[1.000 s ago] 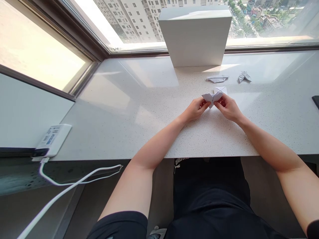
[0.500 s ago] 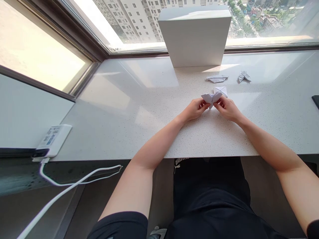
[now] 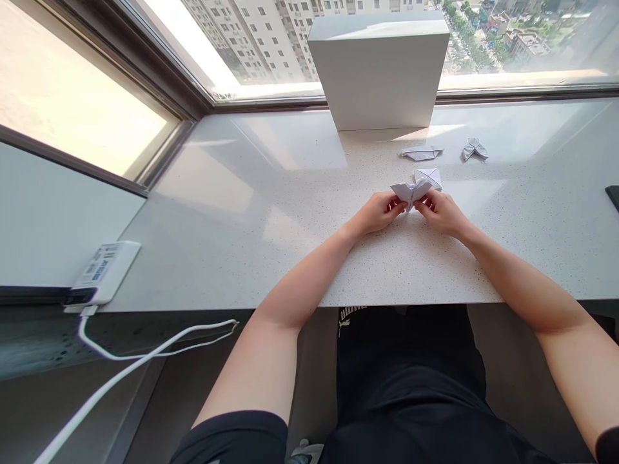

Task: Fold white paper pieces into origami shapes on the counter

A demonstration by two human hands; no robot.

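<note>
Between my two hands is a white folded paper piece (image 3: 411, 191) with two wing-like flaps spread outward and a point at the bottom. My left hand (image 3: 382, 211) pinches its left side, and my right hand (image 3: 441, 212) pinches its right side. Just behind it lies a folded paper square (image 3: 429, 177) with crossing creases, partly hidden by the held piece. Farther back rest a flat, boat-shaped folded paper (image 3: 422, 153) and, to its right, a small V-shaped folded paper (image 3: 474, 149).
A white box (image 3: 382, 84) stands against the window behind the papers. On the left, a white power bank (image 3: 102, 274) with a white cable (image 3: 145, 357) sits at the edge of the speckled countertop (image 3: 290, 258). A dark object (image 3: 613, 197) shows at the far right.
My hands stay almost in place on the folded paper. Its right flap looks slightly shifted; nothing else has visibly moved.
</note>
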